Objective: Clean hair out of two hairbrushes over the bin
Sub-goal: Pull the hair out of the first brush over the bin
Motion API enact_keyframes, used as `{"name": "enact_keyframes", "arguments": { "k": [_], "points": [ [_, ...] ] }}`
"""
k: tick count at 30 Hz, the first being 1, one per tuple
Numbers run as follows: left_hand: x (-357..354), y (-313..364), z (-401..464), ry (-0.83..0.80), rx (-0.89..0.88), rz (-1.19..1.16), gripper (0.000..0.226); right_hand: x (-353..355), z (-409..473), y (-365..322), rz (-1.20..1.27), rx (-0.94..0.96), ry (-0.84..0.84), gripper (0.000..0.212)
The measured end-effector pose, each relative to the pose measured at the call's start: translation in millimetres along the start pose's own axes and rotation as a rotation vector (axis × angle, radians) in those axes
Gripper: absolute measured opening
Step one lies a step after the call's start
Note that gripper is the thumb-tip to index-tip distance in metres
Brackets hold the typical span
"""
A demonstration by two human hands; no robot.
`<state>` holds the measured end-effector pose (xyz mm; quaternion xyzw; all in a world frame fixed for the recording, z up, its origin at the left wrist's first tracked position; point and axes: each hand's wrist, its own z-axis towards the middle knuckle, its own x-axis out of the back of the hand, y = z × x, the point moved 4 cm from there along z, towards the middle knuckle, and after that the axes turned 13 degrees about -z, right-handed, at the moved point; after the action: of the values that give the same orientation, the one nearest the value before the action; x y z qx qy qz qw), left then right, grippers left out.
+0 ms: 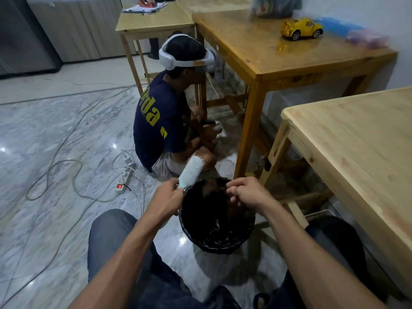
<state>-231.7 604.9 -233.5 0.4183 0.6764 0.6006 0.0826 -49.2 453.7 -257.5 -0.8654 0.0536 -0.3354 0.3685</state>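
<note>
Hairbrush point(192, 172), pale blue-white with light bristles, stands up out of my left hand point(167, 195), which is clenched round its handle; the head tilts up and away from me, bristles turned toward my right side. It sits just beyond and left of the black bin point(215, 238), whose rim lies directly under my knuckles and between my knees. My right hand point(247, 192) hovers over the far part of the bin's mouth, just across from the brush, fingers curled inward and fingertips point(231, 188) pinched together; I cannot tell whether any hair is caught between them, since the bin's interior is too dark to read against. The two hands are close but not touching, and the right one is clear of the bristles. Only this one brush is visible to me. Beyond my left hand a person point(165, 121) in a dark shirt with yellow letters sits on the marble floor point(55, 130), back toward me, wearing a white headset point(178, 61). Left of my grip a white power strip point(124, 177) with a lit red switch lies among trailing cables. To the right of my right hand stand wooden tables point(347, 152), and on the farther one, well away from my hands, rests a yellow toy car point(301, 29).
</note>
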Motion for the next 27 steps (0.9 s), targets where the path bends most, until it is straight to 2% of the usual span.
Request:
{"name": "enact_keyframes", "arguments": {
  "k": [2,4,6,9,11,13,15,17,22,27],
  "points": [
    [-8,6,-3,-0.033,-0.069,0.037,0.025,-11,2,-3,-0.123,-0.038,-0.036,0.048],
    [-10,9,-4,-0.037,-0.110,0.058,0.028,-14,2,-8,-0.130,-0.016,0.009,0.063],
    [-12,12,-5,-0.043,-0.146,0.075,0.028,-13,4,-14,0.029,0.039,0.037,0.075],
    [-16,19,-8,-0.093,-0.237,0.134,0.031,-10,7,-21,0.336,0.130,-0.016,0.084],
    [-18,25,-11,-0.125,-0.313,0.146,0.034,-7,7,-24,0.420,0.195,-0.074,0.077],
    [-18,32,-13,-0.147,-0.380,0.135,0.038,-7,2,-27,0.503,0.249,-0.175,0.060],
    [-18,38,-13,-0.163,-0.430,0.132,0.041,-10,-5,-32,0.563,0.289,-0.284,0.055],
    [-16,42,-11,-0.149,-0.476,0.186,0.042,-14,-9,-35,0.541,0.323,-0.299,0.051],
    [-6,40,-6,-0.022,-0.502,0.430,0.054,-13,-1,-26,0.370,0.308,-0.028,0.037],
    [6,20,-7,0.072,-0.432,0.490,0.051,8,11,-10,0.606,0.227,0.184,0.027]
  ]
}}
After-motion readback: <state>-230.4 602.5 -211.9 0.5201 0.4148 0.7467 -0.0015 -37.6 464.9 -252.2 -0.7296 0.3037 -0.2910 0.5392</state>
